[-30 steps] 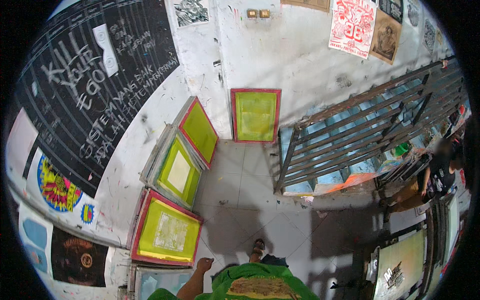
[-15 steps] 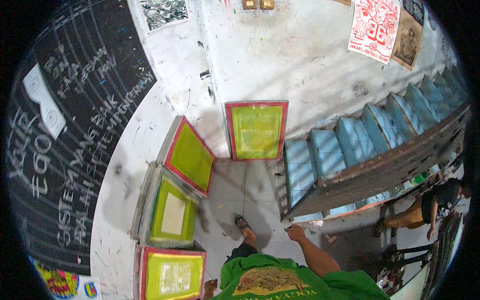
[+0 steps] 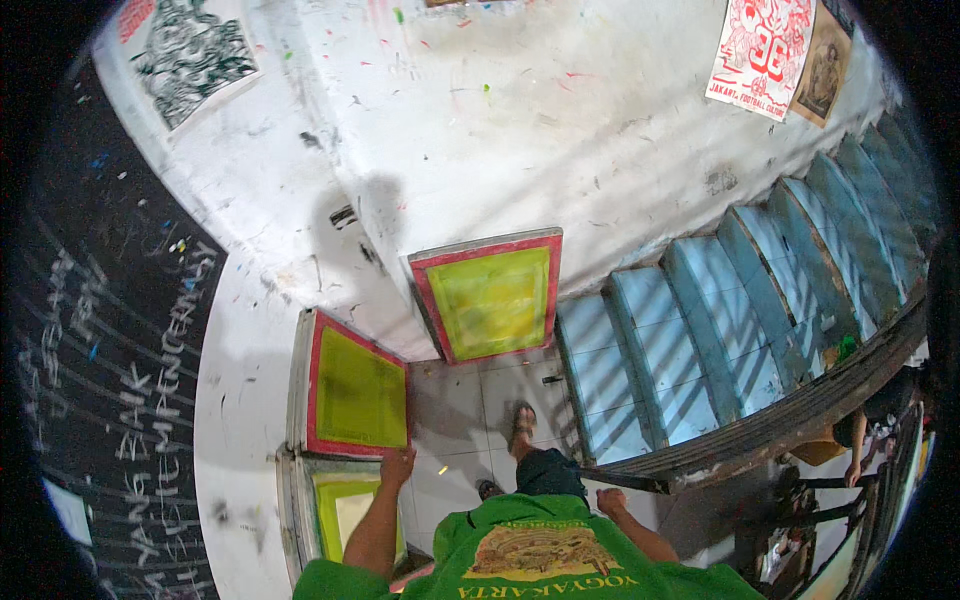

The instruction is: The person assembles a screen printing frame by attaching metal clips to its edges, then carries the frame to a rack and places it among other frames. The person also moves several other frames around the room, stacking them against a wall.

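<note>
A red-framed lime-green screen point(image 3: 358, 388) stands left of centre, below mid-frame. The left hand point(image 3: 397, 467) overlaps its lower right corner, fingers curled; whether it grips or only touches, I cannot tell. The right hand point(image 3: 610, 501), low and right of centre, looks loosely curled, seemingly holding nothing. A similar panel point(image 3: 490, 305) stands near mid-frame; blue stairs point(image 3: 715, 285) fill the right.

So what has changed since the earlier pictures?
The person has moved closer to the far screen. The left hand has come up and forward to the lower right corner of the left red-framed screen; contact is unclear. The right hand has drawn back toward the body. Nothing was visibly taken or let go. Both screens still stand by the walls.
</note>
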Available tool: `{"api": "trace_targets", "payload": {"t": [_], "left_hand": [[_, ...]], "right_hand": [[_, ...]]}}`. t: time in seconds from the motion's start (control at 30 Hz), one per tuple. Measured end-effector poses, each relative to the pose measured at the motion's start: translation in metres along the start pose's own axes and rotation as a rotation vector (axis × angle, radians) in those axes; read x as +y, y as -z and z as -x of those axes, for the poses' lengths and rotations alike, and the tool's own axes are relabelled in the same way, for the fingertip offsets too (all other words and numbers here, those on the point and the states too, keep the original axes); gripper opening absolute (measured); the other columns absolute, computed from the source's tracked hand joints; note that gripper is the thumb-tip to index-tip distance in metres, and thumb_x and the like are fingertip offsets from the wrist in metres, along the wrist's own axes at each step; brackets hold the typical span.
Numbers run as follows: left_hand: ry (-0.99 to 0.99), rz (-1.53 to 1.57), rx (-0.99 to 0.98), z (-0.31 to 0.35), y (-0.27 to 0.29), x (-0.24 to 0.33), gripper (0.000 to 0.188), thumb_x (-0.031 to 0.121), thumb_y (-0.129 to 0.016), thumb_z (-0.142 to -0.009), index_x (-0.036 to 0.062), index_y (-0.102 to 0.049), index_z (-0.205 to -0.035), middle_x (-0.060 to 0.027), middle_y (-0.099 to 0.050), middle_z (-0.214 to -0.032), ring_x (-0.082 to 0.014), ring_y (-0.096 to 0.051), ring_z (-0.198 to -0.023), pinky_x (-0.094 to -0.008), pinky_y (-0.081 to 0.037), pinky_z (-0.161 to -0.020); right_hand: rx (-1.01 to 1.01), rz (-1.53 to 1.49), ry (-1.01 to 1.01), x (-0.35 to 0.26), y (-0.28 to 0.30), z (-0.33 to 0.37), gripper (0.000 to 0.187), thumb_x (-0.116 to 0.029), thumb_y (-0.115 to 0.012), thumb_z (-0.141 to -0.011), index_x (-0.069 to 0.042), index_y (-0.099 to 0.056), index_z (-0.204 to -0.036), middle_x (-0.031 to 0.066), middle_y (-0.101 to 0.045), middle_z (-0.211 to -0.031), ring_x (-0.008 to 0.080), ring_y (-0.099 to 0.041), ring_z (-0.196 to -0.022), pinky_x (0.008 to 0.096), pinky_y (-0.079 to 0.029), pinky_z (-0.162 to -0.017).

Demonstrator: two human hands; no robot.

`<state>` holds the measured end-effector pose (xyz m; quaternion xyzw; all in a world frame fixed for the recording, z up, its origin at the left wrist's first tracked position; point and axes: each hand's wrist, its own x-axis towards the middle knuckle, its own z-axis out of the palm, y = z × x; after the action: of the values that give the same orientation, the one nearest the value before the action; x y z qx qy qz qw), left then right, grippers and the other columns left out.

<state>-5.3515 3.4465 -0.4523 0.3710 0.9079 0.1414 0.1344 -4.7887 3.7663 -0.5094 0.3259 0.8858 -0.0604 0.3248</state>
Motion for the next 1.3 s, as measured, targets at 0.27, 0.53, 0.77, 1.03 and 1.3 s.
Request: {"api": "trace_targets", "payload": {"t": [0.27, 0.53, 0.77, 1.03, 1.3], "left_hand": [[-0.135, 0.018, -0.040, -0.327, 0.071, 0.104, 0.045, 0.043, -0.068, -0.093, 0.0074, -0.072, -0.121, -0.0204, -0.072, -0.114, -0.0418, -0.067, -0.109, -0.0531, -0.052, -0.098], [-0.144, -0.191, -0.289, -0.543, 0.112, 0.223, 0.066, 0.036, -0.072, -0.095, 0.0052, -0.051, -0.149, -0.0181, -0.038, -0.162, -0.0383, -0.038, -0.149, -0.0582, -0.035, -0.119], [-0.277, -0.384, -0.121, -0.663, 0.082, 0.235, 0.097, 0.042, -0.080, -0.089, 0.0071, -0.028, -0.164, -0.0163, -0.036, -0.164, -0.0367, -0.033, -0.153, -0.0595, -0.028, -0.124], [-0.377, -0.264, -0.186, -0.650, 0.060, 0.225, 0.086, 0.051, -0.085, -0.080, 0.0048, -0.054, -0.146, -0.0190, -0.052, -0.148, -0.0390, -0.047, -0.139, -0.0610, -0.031, -0.119], [-0.609, -0.036, -0.368, -0.584, 0.076, 0.198, 0.089, 0.074, -0.071, -0.081, 0.0037, -0.061, -0.135, -0.0204, -0.059, -0.132, -0.0425, -0.052, -0.129, -0.0605, -0.037, -0.110]], "right_hand": [[-0.287, -0.485, -0.144, -0.001, 0.063, -0.084, 0.042, -0.039, -0.064, -0.096, -0.005, -0.067, -0.122, 0.0191, -0.071, -0.103, 0.0344, -0.070, -0.099, 0.0474, -0.058, -0.077], [-0.184, -0.721, -0.384, 0.039, 0.194, -0.240, 0.053, -0.040, -0.066, -0.095, 0.001, -0.063, -0.128, 0.0265, -0.071, -0.112, 0.0415, -0.069, -0.109, 0.0516, -0.058, -0.089], [0.286, -0.685, -0.314, -0.001, 0.411, -0.335, 0.054, -0.046, -0.066, -0.097, -0.009, -0.064, -0.136, 0.0212, -0.068, -0.126, 0.0403, -0.063, -0.122, 0.0492, -0.049, -0.107], [0.107, -1.304, -0.521, -0.121, 0.534, -0.433, 0.098, -0.055, -0.068, -0.095, 0.005, -0.027, -0.161, 0.0333, -0.032, -0.163, 0.0469, -0.034, -0.151, 0.0511, -0.034, -0.121], [0.289, 0.097, -0.089, -0.166, 0.593, -0.472, 0.077, -0.035, -0.063, -0.099, -0.017, -0.030, -0.167, 0.0258, -0.028, -0.168, 0.0451, -0.023, -0.157, 0.0698, -0.010, -0.125]]}}
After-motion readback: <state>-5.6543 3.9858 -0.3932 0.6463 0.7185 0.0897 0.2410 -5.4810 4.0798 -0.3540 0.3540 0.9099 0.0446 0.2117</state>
